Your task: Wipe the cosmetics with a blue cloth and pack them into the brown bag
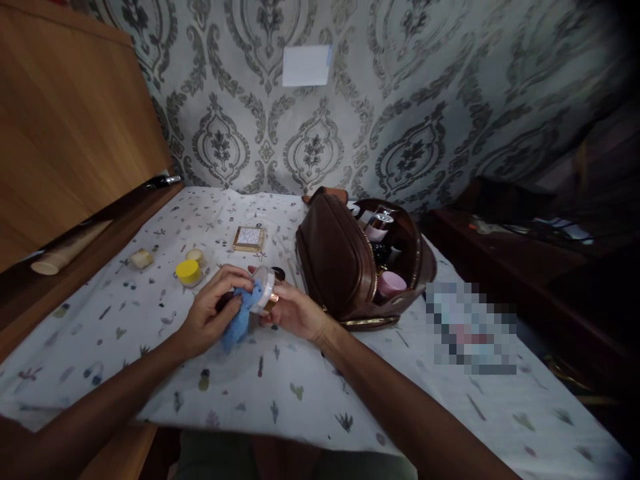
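My left hand [207,315] is closed on a small blue cloth [240,319] and presses it against a round clear-lidded compact [263,288]. My right hand [295,310] grips that compact from the right side, fingers wrapped round it. Both hands hover just above the white patterned tablecloth [280,380], left of an open brown leather cosmetic bag [350,267]. Part of the compact is hidden by the cloth and my fingers.
The bag holds a pink jar [391,283] and several bottles. On the cloth lie a yellow-lidded jar [188,271], a small pale jar [195,255], a cream block [141,258] and a glittery square compact [249,237]. A tube [67,249] rests on the wooden ledge at left.
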`<state>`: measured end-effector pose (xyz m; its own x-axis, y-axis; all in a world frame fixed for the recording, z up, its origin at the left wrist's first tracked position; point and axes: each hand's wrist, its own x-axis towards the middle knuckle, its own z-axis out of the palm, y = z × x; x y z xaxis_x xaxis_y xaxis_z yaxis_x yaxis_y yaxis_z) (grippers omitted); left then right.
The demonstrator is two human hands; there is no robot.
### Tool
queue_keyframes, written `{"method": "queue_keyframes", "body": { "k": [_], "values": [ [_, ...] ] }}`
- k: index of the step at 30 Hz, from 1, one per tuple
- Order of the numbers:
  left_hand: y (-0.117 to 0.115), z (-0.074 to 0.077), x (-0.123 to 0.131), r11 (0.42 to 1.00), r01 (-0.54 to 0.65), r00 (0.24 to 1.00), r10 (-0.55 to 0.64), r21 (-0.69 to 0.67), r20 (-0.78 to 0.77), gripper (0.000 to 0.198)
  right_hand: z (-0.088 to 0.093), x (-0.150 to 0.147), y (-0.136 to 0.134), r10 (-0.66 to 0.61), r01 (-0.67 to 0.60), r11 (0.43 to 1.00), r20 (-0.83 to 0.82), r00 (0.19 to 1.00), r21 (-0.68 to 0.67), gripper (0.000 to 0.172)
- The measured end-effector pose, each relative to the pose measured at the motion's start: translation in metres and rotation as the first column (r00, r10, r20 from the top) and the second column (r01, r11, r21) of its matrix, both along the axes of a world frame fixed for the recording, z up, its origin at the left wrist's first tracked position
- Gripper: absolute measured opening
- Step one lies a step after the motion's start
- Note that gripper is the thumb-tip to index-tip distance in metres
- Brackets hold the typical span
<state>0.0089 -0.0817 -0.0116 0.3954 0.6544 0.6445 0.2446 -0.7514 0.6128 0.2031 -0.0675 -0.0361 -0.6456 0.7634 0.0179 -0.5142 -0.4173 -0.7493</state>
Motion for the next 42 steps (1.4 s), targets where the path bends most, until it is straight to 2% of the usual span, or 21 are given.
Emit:
{"method": "queue_keyframes", "body": {
  "k": [3, 6, 11, 13, 18, 22, 25, 29, 32, 36, 42],
  "values": [
    [0.004, -0.003, -0.001, 0.995, -0.085, 0.996, 0.085, 0.054, -0.001, 0.016, -0.002, -0.002, -0.004, 0.110, -0.114, 0.992, 0.074, 0.991, 0.057, 0.046],
    [0.008, -0.005, -0.001, 0.993, -0.120, 0.993, 0.120, 0.010, -0.014, 0.020, -0.003, -0.004, -0.008, 0.159, -0.167, 0.983, 0.099, 0.982, 0.073, 0.048],
    [0.008, -0.005, 0.003, 0.964, -0.044, 0.997, 0.027, -0.261, -0.068, 0.034, 0.000, -0.006, -0.009, 0.057, -0.058, 0.998, 0.025, 0.998, 0.007, 0.050],
    [0.007, -0.005, 0.004, 0.947, -0.009, 0.998, -0.009, -0.322, -0.057, 0.040, 0.002, -0.007, -0.009, 0.027, -0.028, 0.999, -0.007, 1.000, -0.044, 0.050],
    [0.008, -0.008, 0.004, 0.938, -0.019, 1.000, 0.012, -0.345, -0.023, 0.042, 0.003, -0.009, -0.011, -0.004, -0.004, 0.994, -0.074, 0.997, -0.112, 0.059],
    [0.012, -0.010, 0.003, 0.925, -0.020, 0.999, 0.030, -0.381, 0.020, 0.040, -0.001, -0.013, -0.011, -0.058, 0.049, 0.988, -0.054, 0.997, -0.148, 0.067],
    [0.016, -0.011, 0.005, 0.907, -0.071, 0.992, 0.107, -0.415, 0.064, 0.038, -0.005, -0.017, -0.010, -0.090, 0.085, 0.983, -0.026, 0.996, -0.165, 0.063],
    [0.022, -0.011, 0.008, 0.905, -0.196, 0.963, 0.250, -0.377, 0.100, 0.046, -0.007, -0.020, -0.011, -0.083, 0.082, 0.984, -0.002, 0.997, -0.160, 0.049],
    [0.028, -0.010, 0.009, 0.909, -0.239, 0.956, 0.281, -0.343, 0.080, 0.050, -0.006, -0.020, -0.013, -0.075, 0.076, 0.984, 0.010, 0.997, -0.161, 0.042],
    [0.033, -0.002, 0.010, 0.920, -0.228, 0.964, 0.260, -0.320, 0.061, 0.049, -0.004, -0.014, -0.014, -0.097, 0.099, 0.981, 0.019, 0.995, -0.169, 0.037],
    [0.035, 0.016, 0.020, 0.944, -0.139, 0.986, 0.159, -0.301, 0.045, 0.040, 0.000, -0.002, -0.013, -0.155, 0.157, 0.959, 0.028, 0.988, -0.235, 0.038]
  ]
}}
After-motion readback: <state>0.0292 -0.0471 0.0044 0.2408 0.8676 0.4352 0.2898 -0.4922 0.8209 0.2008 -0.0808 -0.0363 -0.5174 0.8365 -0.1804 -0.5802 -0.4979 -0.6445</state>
